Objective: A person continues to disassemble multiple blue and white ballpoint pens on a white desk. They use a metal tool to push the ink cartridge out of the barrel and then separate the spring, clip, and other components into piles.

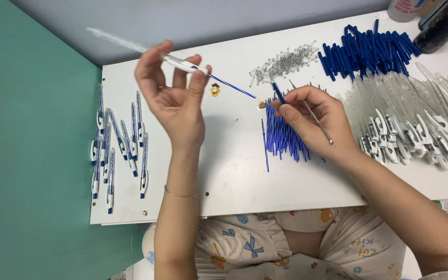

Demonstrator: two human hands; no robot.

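My left hand is raised over the white table, holding a clear pen barrel with a thin blue refill sticking out of its lower end. My right hand rests on a pile of blue refills and pinches a blue tip piece together with a thin metal pick. Finished white-and-blue pens lie in rows at the table's left edge.
A heap of small metal springs sits at the back centre. Dark blue pen parts are piled at the back right. Clear barrels with white clips fill the right side. A dark bottle stands in the far right corner.
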